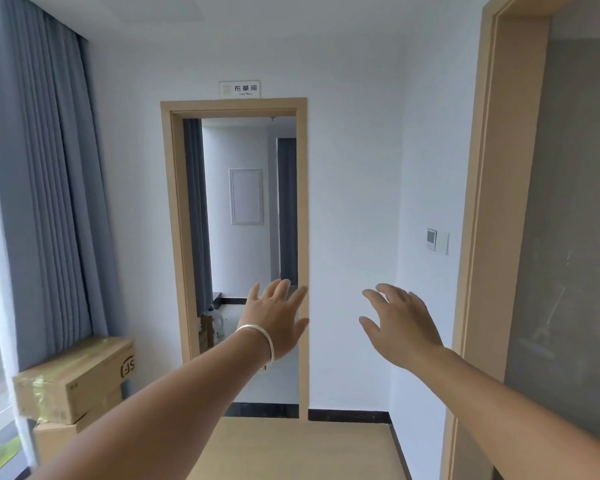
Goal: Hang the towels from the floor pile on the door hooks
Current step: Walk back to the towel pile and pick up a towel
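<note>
Both my arms reach forward at chest height in a small hallway. My left hand (274,318), with a silver bangle on its wrist, has its fingers spread and holds nothing. My right hand (400,322) is spread the same way and is empty too. Straight ahead stands an open doorway (234,109) with a tan wooden frame and a small sign above it. No towels, no floor pile and no door hooks are in view.
Grey-blue curtains (49,168) cover the window on the left. Two stacked cardboard boxes (73,379) sit below them. A second tan door frame (482,220) rises on the right, next to a wall switch (437,241). A white jug (215,322) stands inside the far room.
</note>
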Available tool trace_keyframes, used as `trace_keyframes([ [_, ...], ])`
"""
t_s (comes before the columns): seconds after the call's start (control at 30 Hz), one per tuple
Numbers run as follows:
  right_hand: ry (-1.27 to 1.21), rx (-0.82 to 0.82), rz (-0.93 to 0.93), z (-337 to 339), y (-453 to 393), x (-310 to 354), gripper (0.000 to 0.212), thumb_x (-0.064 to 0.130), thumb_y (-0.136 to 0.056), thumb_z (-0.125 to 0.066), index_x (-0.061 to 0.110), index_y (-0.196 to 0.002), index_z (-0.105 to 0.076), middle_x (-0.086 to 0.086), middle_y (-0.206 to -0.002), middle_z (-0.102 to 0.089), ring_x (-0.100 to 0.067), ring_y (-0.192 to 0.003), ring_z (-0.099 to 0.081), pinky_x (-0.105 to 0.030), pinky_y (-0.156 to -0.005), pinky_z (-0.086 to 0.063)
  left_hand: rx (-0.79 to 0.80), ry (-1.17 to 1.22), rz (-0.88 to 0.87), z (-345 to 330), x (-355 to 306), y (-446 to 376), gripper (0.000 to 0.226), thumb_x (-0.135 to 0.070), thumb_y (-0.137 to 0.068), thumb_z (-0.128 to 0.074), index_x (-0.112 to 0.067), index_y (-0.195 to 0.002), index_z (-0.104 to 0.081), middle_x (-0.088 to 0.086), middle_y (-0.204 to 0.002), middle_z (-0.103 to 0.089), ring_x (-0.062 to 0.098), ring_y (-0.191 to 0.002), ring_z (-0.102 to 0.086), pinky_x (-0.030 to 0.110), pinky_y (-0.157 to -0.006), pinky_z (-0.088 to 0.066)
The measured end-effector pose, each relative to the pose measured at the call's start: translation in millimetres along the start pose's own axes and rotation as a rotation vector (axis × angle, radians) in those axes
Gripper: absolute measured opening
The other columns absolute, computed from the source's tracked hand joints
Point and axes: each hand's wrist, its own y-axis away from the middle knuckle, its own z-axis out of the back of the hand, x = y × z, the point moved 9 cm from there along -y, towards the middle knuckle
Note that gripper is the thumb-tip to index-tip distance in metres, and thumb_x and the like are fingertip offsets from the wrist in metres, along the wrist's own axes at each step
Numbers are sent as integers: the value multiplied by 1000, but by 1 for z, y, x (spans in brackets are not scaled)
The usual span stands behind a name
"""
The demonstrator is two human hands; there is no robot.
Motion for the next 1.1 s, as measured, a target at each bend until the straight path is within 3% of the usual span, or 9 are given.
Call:
trace_keyframes([
  [0.4,-33,53,41,-70,-84,-104,54,48,-96,-39,28,-145,-32,-1,-154,-28,-18,-143,-20,-40,-117,-13,0,-14,91,-70,-48,-107,59,-53,-96,-34,-30,-147,-17,4,-152,-29,23,-142,-23,52,-116,-15],
  [0.6,-45,97,22,-118,-101,-132,56,51,-96,-38,28,-147,-30,3,-156,-26,-19,-146,-10,-43,-118,-10,15,-30,166,-129,-57,-128,64,-61,-95,-25,-34,-150,-6,5,-160,-11,27,-149,-3,60,-114,0],
  [0.9,-271,137,-88,-216,-128,-119,51,48,-92,-49,29,-139,-45,5,-151,-34,-18,-146,-10,-44,-117,-14,91,350,358,-218,-42,-144,66,-63,-93,-29,-40,-150,-5,2,-162,-1,23,-147,13,54,-116,2],
  [1.1,-390,187,-113,-278,-175,-96,50,48,-90,-53,32,-137,-47,10,-151,-33,-10,-146,-6,-41,-118,-13,161,385,378,-272,8,-179,68,-65,-92,-29,-42,-151,-2,-2,-162,3,20,-147,16,51,-117,2],
])
